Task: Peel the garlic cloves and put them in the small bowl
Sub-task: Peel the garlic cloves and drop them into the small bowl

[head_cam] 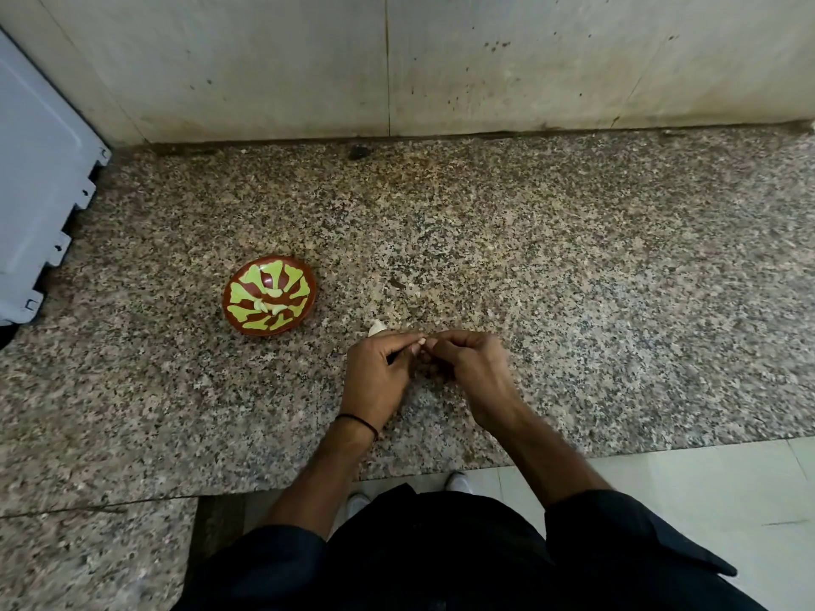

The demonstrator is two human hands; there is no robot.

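A small brown bowl (270, 295) with a light-green pattern sits on the speckled granite counter, left of centre. A few pale peeled garlic cloves (271, 307) lie in its bottom. My left hand (375, 372) and my right hand (474, 368) meet fingertip to fingertip just right of the bowl, low over the counter. Both pinch a small pale garlic clove (419, 343), mostly hidden by the fingers. A whitish piece of garlic or skin (376, 328) lies on the counter just beyond my left hand.
The granite counter (573, 280) runs back to a stained pale wall (441, 68). A grey-blue panel (39, 178) stands at the left edge. The counter's front edge is near my body, with white floor tiles (705, 500) below right.
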